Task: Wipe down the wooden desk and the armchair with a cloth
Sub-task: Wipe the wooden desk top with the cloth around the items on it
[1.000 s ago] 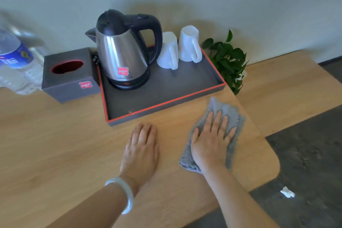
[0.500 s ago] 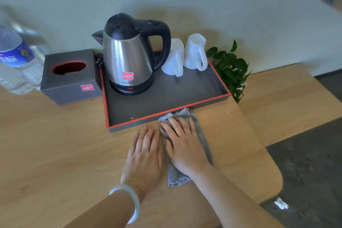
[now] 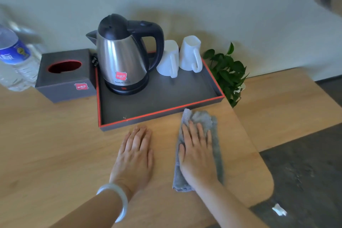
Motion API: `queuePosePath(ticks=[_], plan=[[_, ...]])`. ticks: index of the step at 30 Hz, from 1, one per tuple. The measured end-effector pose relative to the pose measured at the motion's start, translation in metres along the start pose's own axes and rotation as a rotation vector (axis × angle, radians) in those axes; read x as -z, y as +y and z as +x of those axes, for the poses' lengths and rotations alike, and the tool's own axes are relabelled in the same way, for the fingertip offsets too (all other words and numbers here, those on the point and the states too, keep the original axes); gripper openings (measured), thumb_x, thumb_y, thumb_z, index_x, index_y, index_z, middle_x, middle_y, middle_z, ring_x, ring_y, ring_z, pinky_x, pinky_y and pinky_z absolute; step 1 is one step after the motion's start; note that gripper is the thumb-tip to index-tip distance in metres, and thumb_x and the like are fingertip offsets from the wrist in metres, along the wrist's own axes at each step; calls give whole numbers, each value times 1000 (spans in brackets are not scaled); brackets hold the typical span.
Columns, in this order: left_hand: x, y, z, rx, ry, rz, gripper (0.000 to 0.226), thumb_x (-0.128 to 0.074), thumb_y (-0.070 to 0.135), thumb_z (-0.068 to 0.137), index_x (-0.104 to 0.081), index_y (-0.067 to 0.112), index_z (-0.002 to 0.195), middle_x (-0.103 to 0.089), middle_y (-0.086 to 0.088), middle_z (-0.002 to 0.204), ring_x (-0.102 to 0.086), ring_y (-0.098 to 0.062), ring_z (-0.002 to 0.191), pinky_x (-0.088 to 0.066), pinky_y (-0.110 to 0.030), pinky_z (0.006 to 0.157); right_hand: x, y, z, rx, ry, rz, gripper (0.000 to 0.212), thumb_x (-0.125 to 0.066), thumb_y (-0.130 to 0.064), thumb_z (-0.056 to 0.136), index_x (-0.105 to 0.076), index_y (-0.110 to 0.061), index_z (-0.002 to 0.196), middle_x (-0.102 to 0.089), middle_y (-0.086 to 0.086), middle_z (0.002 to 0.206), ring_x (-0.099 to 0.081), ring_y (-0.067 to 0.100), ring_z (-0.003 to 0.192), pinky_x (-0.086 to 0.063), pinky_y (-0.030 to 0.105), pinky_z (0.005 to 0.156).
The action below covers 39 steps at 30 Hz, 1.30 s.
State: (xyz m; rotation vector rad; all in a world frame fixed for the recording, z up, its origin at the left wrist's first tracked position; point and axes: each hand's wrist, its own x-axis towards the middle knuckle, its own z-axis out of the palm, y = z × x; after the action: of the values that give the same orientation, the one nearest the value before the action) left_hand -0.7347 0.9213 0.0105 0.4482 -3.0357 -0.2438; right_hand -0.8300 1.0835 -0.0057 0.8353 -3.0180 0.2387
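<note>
In tray (image 3: 161,114), kettle (image 3: 120,61), 2 mugs (image 3: 167,61) (white), cloth (image 3: 203,118) just beside

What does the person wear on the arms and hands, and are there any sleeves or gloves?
No sleeves and no gloves show. The left hand and the right hand carry no rings that I can see. The left wrist wears a smooth, round, pale whitish bangle; the right wrist wears nothing.

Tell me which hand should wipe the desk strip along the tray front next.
Right. The right hand presses flat on the grey cloth in front of the tray; the left hand rests bare on the desk.
</note>
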Motion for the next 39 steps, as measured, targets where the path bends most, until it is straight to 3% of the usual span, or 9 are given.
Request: queuePosePath(ticks=[2,10,16,22,26,30,35,37,39], plan=[[0,0,0,0,-2,1,55,-33,29,92,-46,7,140,-46,-10,144,-36,-27,139,-21,-42,116,4,21,16,41,-2,14,58,-33,-36,92,-40,-16,146,-35,3,154,-27,26,144,-18,47,118],[2,2,2,7,-30,3,56,-36,29,92,-45,7,142,-45,-10,146,-33,-27,141,-25,-45,115,12,56,46,-435,-15,-46,60,-30,-37,101,-17,-15,155,-14,13,162,-12,36,148,-8,58,118],[2,6,4,-44,-18,-60,57,-33,14,83,-53,0,134,-51,-15,140,-40,-32,135,-19,-40,116,8,18,-3,-362,-57,-81,65,-20,-42,96,-20,-15,154,-19,12,161,-15,38,148,-8,64,116],[0,76,62,-388,-91,-104,58,-39,21,84,-48,4,140,-43,-10,148,-38,-25,139,-20,-37,114,13,31,17,-252,-63,-34,64,-33,-40,90,-35,-19,150,-31,2,157,-24,31,146,-18,63,114],[-15,101,107,-394,-143,-90,61,-37,21,99,-11,11,153,-3,0,160,0,-15,148,4,-32,120,24,66,57,-131,-69,1,57,-37,-38,95,-34,-24,150,-33,-2,157,-20,25,148,-15,58,118],[-19,102,110,-394,-178,-16,57,-38,25,98,-26,11,151,-22,-4,159,-19,-19,147,-15,-37,120,29,105,23,-135,-85,-19,59,-28,-41,96,-29,-23,152,-23,-1,160,-18,23,149,-14,53,119],[-16,102,111,-375,-175,7,55,-33,31,99,-29,15,151,-25,-1,158,-23,-17,146,-16,-34,116,33,147,-22,-16,17,55,65,-9,-36,103,-58,-3,131,-47,10,144,-38,27,133,-30,42,104],[-14,103,111,-367,-183,6,55,-34,32,99,-30,16,151,-26,-1,158,-24,-16,146,-17,-34,116,39,149,-2,18,-80,183,58,-11,-31,104,-50,-5,138,-42,8,149,-37,26,138,-30,32,107],[-12,106,110,-354,-169,14,54,-36,32,98,-33,15,150,-30,-1,157,-28,-17,144,-19,-35,115,36,154,26,-1,-111,320,47,-20,-26,104,-21,-20,151,-15,-7,160,-24,14,146,-18,14,111]])
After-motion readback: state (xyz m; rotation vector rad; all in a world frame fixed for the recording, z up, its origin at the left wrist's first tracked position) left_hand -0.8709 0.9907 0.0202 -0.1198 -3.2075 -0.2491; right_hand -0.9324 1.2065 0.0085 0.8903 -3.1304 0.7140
